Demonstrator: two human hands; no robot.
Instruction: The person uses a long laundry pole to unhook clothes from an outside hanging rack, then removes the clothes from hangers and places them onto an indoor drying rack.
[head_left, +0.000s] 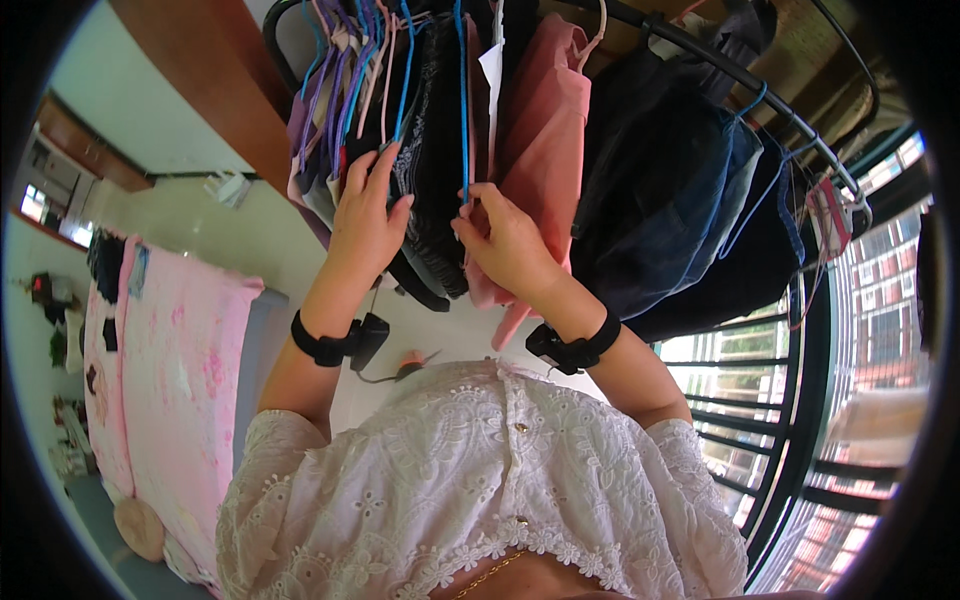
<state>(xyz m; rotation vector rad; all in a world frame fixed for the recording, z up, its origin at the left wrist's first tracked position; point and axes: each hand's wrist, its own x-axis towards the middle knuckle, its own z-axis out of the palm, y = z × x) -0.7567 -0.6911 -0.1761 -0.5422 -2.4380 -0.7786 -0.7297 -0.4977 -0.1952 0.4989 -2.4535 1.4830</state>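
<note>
Before me, garments hang in a dense row from a black clothes rail (709, 54). My left hand (369, 217) has its fingertips against the lower end of a blue hanger (405, 75) at the left group, thumb spread apart beside a black patterned garment (429, 150). At the lower end of another blue hanger (463, 97), my right hand (510, 244) pinches with thumb and index finger. That hanger is seen almost edge-on. Just right of it hang a white paper-like strip (491, 71) and a salmon-pink garment (547, 112).
Dark garments and blue jeans (697, 217) fill the rail's right part. Barred windows (750, 405) stand at the right. A bed with a pink floral cover (180, 337) lies at left, near a brown wooden panel (202, 82). An orange-and-dark object (410, 365) lies on the floor.
</note>
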